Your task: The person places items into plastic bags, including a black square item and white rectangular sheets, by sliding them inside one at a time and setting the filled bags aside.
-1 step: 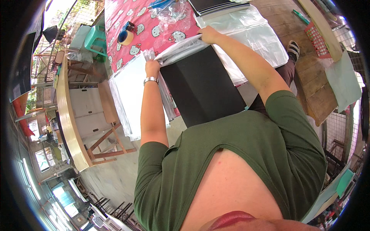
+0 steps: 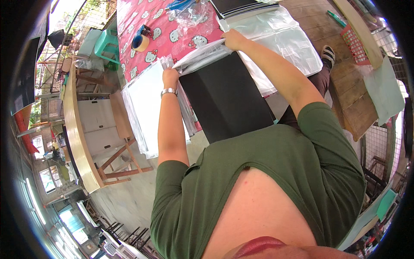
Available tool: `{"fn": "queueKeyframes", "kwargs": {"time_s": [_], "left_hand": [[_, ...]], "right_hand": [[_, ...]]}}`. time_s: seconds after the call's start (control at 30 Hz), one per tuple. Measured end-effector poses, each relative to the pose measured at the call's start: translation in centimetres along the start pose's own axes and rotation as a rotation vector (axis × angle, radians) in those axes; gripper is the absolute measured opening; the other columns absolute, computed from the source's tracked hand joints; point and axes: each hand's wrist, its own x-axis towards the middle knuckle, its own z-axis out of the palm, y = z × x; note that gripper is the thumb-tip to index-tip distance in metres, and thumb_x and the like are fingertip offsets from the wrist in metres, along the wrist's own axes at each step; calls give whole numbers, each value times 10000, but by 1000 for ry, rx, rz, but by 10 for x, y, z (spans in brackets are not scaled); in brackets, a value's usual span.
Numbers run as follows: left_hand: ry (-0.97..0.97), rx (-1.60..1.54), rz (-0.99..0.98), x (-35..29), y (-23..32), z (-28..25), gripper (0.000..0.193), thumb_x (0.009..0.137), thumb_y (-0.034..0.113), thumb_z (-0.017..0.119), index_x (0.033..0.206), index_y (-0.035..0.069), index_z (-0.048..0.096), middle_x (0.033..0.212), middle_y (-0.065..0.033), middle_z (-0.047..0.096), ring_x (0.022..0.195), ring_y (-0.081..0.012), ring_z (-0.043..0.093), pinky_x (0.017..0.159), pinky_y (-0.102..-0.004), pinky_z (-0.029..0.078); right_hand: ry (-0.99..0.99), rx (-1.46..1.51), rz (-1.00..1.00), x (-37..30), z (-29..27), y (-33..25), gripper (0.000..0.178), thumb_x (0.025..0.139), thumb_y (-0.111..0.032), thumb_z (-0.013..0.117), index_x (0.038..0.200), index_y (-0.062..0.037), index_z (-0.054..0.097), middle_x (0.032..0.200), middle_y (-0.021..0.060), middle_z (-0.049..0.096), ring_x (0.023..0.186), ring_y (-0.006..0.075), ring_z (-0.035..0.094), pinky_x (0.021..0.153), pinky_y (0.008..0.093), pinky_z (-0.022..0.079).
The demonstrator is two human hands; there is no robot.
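My left hand (image 2: 170, 76), with a metal watch at the wrist, is closed on the near left end of a clear plastic sleeve (image 2: 202, 57). Farther right, my right hand (image 2: 235, 40) grips the sleeve's other end. The plastic is bunched along the far edge of a flat black board or folder (image 2: 224, 97); whether the board is inside it I cannot tell. That black piece lies in front of my body, its near edge against my green shirt. Left of it, beneath my left forearm, is a stack of white sheets (image 2: 144, 105) with clear plastic around its edges.
A pink patterned cloth (image 2: 133, 21) covers the table. On it are a tape dispenser (image 2: 140, 42) and crumpled clear plastic (image 2: 194, 19). Black pieces (image 2: 237, 8) are stacked at the far right, beside clear plastic bags (image 2: 282, 41). A wooden bench (image 2: 349, 99) stands on the right.
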Motion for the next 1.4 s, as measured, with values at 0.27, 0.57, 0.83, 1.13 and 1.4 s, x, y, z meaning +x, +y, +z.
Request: {"fn": "queueKeyframes", "kwargs": {"time_s": [0.27,0.57,0.83,1.13,1.4], "left_hand": [[205,-854,-98,-58,66,-83,225,822,174,535,728,-16,611,590,-37,537,502,-111,444,463,-266,321],[-130,-1287,-95,-131,78,-239,67,724,32,596,670,37,557,620,19,486,564,-69,437,543,-187,350],[-988,-1150,-33,-222,72,-241,119,658,42,629,596,-55,597,497,0,509,427,-61,392,388,-248,273],[-1080,-1595,-622,-257,-30,-62,174,799,140,593,954,62,580,834,-54,605,661,-186,594,641,-310,535],[-344,-1089,-560,-352,-45,42,107,832,105,526,862,23,588,689,20,536,530,-79,435,533,-235,401]], "right_hand": [[477,105,-238,-42,-80,-17,267,764,-184,520,960,-48,640,906,234,604,826,379,582,801,421,468],[-407,1209,85,-118,-239,-80,258,783,-134,567,1013,-17,578,733,6,576,552,79,509,497,217,415],[-670,1275,-121,-229,-227,-98,284,744,-110,667,968,23,554,842,20,590,774,59,539,665,194,421],[-637,1740,464,-258,-84,-25,252,804,-62,590,1048,-24,538,901,28,591,785,108,585,711,264,495],[-373,1686,820,-324,-23,-17,172,860,-74,549,1025,-30,535,849,7,552,768,101,526,731,232,444]]}}
